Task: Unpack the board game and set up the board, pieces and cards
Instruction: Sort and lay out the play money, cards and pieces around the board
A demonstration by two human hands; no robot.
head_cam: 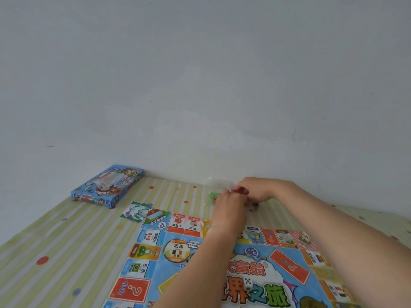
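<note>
Striped tablecloth (66, 241): board (144, 267), box (106, 187), banknote (135, 212); left hand (229, 207), right hand (260, 190) fingers pinching clear bag (219, 182).

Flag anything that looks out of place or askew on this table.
A green 1000 banknote lies loose and askew, just off the far left corner of the board. Otherwise nothing looks spilled or damaged.

Homely: dotted, striped tablecloth (55, 241) against plain wall (200, 74).
</note>
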